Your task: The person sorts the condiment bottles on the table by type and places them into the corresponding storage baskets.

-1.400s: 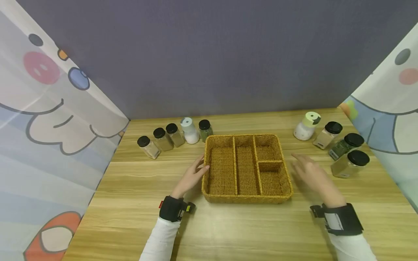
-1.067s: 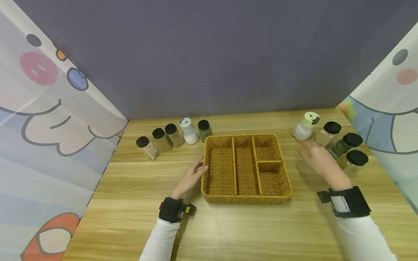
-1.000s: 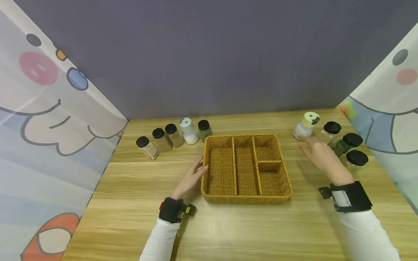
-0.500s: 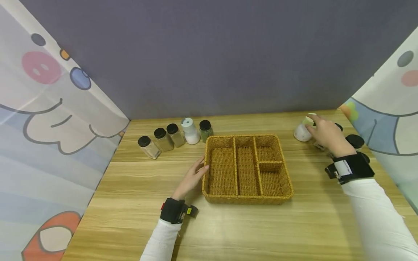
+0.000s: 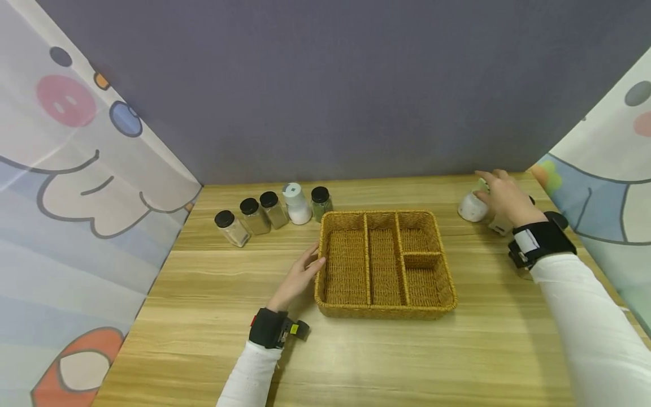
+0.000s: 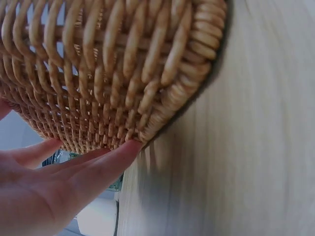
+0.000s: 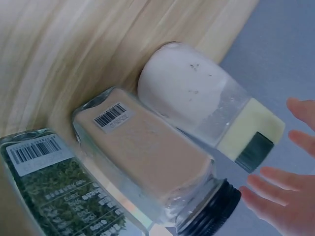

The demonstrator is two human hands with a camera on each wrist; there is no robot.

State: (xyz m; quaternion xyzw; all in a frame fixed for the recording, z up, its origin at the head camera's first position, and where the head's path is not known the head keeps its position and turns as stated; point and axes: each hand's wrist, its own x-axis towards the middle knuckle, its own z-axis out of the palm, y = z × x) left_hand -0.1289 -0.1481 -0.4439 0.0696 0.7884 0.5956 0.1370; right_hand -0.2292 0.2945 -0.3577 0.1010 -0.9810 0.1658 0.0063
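Note:
My left hand point(image 5: 297, 280) rests against the left side of a woven basket point(image 5: 386, 308) with several compartments. In the left wrist view its extended fingers point(image 6: 106, 169) touch the basket's outer wall. Toward the back right, my right hand point(image 5: 510, 202) reaches over a seasoning jar point(image 5: 473, 208) of white contents with a pale yellow-green cap. The right wrist view has its spread fingers point(image 7: 278, 184) close around that cap point(image 7: 251, 130), seemingly apart from it. Beside this jar stands a black-capped jar of beige powder point(image 7: 152, 152), then a jar of green herbs point(image 7: 74, 191).
Behind and left of the basket is a row of seasoning jars, including a white-capped jar point(image 5: 297, 206) and a green herb jar point(image 5: 321, 204) near the basket's corner. A grey wall point(image 5: 330, 102) closes the back; printed curtains point(image 5: 76, 237) flank the wooden table point(image 5: 366, 362).
My right hand has moved from beside the basket forward and right, up to the yellow-green cap. The left hand and the basket have stayed in place.

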